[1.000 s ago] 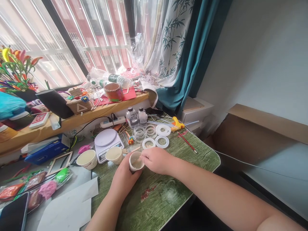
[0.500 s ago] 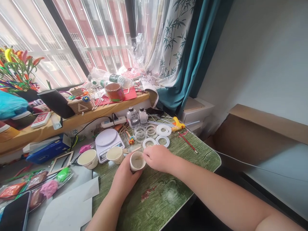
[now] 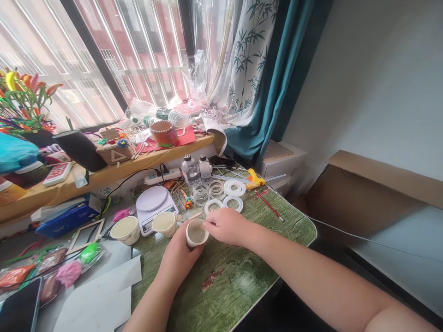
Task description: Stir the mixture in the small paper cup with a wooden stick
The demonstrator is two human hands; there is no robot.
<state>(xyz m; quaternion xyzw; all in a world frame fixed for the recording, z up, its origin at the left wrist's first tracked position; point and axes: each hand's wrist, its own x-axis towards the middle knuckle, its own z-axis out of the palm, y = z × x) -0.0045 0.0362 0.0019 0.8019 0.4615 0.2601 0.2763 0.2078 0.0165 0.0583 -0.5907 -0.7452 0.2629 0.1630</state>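
Observation:
My left hand (image 3: 179,253) is wrapped round a small white paper cup (image 3: 197,243) with a greyish, cloudy content inside. At the cup's right rim, the fingers of my right hand (image 3: 226,226) are pinched together; what they hold, if anything, is hidden. Just left of my hands stands a second paper cup (image 3: 164,224), and farther left a third, wider cup (image 3: 125,230), both with pale content. Behind them sits a white kitchen scale (image 3: 152,199). A flat wooden stick (image 3: 195,215) shows behind the held cup. White ring-shaped moulds (image 3: 233,203) lie beyond my right hand.
Clear rings (image 3: 200,193), two bottles (image 3: 191,169), a yellow glue gun (image 3: 255,179) and a red pencil (image 3: 270,206) lie toward the back. White sheets (image 3: 100,299), a phone (image 3: 21,304) and bagged clay (image 3: 69,273) are at left. The table's edge (image 3: 259,294) runs along the right.
My right fingers have shifted slightly left over the rim of the cup. The left hand keeps its hold, and the whole view has moved a little.

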